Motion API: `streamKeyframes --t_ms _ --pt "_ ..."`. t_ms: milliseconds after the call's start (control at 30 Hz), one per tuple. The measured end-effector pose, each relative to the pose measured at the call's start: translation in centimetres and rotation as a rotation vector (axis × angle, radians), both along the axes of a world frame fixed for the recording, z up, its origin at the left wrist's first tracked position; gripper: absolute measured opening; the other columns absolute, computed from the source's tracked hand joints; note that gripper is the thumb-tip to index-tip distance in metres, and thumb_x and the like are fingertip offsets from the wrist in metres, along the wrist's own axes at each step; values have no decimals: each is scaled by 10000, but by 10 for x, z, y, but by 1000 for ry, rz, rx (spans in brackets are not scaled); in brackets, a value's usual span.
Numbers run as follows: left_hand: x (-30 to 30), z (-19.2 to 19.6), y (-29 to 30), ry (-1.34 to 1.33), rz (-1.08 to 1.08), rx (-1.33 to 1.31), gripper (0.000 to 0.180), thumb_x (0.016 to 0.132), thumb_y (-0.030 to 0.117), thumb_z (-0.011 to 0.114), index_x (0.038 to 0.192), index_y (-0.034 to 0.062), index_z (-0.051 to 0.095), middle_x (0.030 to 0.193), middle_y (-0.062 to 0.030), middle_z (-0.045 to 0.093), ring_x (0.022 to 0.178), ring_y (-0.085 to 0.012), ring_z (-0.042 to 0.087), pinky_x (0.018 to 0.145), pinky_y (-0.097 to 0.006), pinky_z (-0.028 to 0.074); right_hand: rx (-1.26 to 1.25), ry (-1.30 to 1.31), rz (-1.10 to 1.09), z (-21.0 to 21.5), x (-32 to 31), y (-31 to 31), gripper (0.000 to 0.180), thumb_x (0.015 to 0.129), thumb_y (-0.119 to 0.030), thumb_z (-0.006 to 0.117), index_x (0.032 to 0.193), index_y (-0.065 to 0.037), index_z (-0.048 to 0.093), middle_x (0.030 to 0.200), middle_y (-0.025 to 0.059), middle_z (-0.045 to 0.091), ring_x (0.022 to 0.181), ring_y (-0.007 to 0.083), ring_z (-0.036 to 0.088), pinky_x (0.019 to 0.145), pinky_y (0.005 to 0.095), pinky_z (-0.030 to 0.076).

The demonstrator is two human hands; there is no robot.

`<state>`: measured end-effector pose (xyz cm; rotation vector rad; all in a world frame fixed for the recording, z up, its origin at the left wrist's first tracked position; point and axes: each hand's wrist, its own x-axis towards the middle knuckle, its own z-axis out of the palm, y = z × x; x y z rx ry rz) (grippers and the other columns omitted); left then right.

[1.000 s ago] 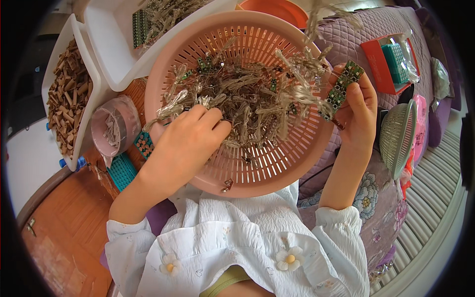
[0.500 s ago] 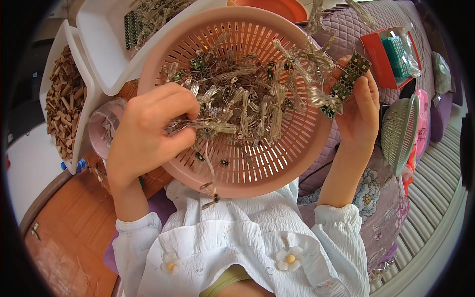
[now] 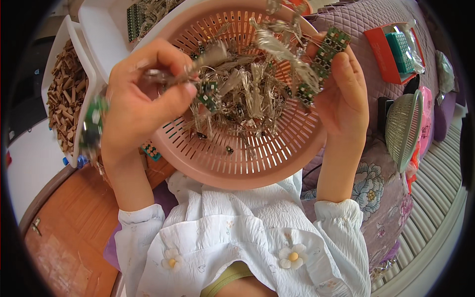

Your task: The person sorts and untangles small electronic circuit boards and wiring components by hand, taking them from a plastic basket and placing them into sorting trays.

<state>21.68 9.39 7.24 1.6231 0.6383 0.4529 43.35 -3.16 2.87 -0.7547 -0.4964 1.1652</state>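
Observation:
A pink slotted plastic basket [image 3: 237,180] sits in front of my body, holding a heap of bundled thin wires [image 3: 250,99] with small green circuit boards among them. Over its left rim, my left hand [image 3: 148,86] pinches a wire bundle [image 3: 210,57], blurred by motion; a small circuit board [image 3: 208,94] hangs by the fingertips. Another green board [image 3: 93,121] dangles, blurred, beside that wrist. My right hand [image 3: 344,89], at the right rim, is closed on a strip of green circuit boards [image 3: 326,54], with wire bundles [image 3: 289,52] trailing from it toward the basket.
At the left, a white bin [image 3: 88,64] holds brown wood-like pieces [image 3: 67,96]. Behind it stands a white tray [image 3: 94,29] with more boards and wires. To the right are a red box [image 3: 383,54], a grey-green colander [image 3: 403,131] and a quilted cover [image 3: 346,20].
My left hand has risen with its wire bundle, and circuit boards now show by its fingertips and wrist. My right hand has moved up and left with the board strip. The basket has shifted slightly upward.

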Motion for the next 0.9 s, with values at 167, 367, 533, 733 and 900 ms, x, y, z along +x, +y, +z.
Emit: streamKeyframes --t_ms 167,367,533,733,900 --pt "10 -10 -6 241 231 94 415 699 62 646 1077 74 475 939 -54 538 798 -126 538 707 -249 450 -47 -131 47 6 -11 3 278 799 -147 626 1018 1 541 883 32 595 773 78 537 701 203 431" --pt "0 -17 -23 451 108 804 545 696 135 661 1185 88 425 1112 -140 502 996 -335 509 828 -379 421 -137 -351 -72 7 -4 -3 271 767 -87 658 992 21 555 848 9 599 763 53 551 686 173 445" --pt "-5 -22 -43 650 -76 664 677 642 138 701 1239 120 384 1276 -157 351 1037 -337 484 847 -379 414 -225 -786 -219 1 4 -11 282 745 -90 681 966 43 567 816 18 600 739 56 548 674 183 444" --pt "3 -62 -50 621 -155 743 824 551 74 716 1276 165 337 1356 -186 180 993 -401 475 814 -450 460 -238 -1006 -325 -12 10 -11 283 738 -100 687 952 48 578 768 13 599 704 53 539 633 177 435" --pt "17 -71 -55 669 -137 819 770 569 5 663 1253 180 358 1326 -169 235 800 -388 543 705 -450 497 -238 -821 -233 -13 9 -12 269 753 -91 673 961 44 569 780 11 596 701 40 531 616 156 422"
